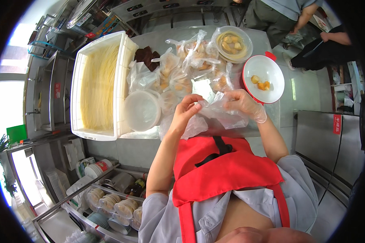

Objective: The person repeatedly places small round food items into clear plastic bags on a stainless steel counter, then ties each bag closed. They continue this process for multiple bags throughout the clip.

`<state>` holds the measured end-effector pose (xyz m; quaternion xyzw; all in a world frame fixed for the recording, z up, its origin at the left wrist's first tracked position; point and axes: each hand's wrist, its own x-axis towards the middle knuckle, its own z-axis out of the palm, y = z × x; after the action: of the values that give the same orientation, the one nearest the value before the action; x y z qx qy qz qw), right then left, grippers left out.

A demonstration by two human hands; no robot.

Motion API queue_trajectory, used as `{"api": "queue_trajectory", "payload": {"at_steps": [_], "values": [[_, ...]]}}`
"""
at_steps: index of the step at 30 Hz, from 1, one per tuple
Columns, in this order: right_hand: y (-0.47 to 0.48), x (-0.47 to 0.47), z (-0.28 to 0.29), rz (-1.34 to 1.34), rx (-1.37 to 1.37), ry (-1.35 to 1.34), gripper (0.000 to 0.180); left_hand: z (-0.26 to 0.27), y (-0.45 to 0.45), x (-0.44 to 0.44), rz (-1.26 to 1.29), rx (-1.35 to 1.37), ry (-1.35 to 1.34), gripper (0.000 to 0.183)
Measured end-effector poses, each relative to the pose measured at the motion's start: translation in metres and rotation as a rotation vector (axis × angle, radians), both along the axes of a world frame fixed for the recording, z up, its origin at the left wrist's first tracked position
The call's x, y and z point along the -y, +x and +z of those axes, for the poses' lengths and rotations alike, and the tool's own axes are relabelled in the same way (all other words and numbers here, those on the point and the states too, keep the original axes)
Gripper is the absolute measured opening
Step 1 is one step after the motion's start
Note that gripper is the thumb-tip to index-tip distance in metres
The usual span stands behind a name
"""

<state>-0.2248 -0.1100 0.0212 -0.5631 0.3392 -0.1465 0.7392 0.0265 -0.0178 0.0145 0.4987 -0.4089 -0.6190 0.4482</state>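
Observation:
My left hand (187,111), bare, and my right hand (241,104), in a clear disposable glove, both grip a clear plastic bag (220,111) at the near side of the steel table. Tied plastic bags of yellowish food (197,50) lie in a heap beyond my hands. To the right is a white bowl with a red rim (272,73), holding several orange-yellow pieces (263,85). Behind it stands a round clear tub (246,44) with similar pieces and noodles. A round translucent tub (142,111) is left of my left hand.
A white crate of long yellow noodles (99,88) takes up the table's left end, with dark brown pieces (146,57) beside it. Two other people stand at the far right. Shelving with stacked lidded tubs (126,208) is at lower left; a steel cabinet (316,136) is at right.

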Motion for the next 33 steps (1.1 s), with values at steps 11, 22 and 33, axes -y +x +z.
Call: {"api": "queue_trajectory", "payload": {"at_steps": [11,22,33], "values": [[-0.004,-0.017,0.017,-0.584,-0.363,-1.234,0.028,0.0,-0.023,0.013,-0.061,0.685,-0.094,0.02],[-0.003,-0.068,0.001,-0.396,-0.211,-0.208,0.036,-0.002,-0.072,0.008,-0.031,0.273,0.092,0.024],[-0.026,-0.063,-0.028,-0.636,0.259,-0.09,0.02,-0.02,-0.06,-0.004,0.028,0.791,-0.308,0.043]]}}
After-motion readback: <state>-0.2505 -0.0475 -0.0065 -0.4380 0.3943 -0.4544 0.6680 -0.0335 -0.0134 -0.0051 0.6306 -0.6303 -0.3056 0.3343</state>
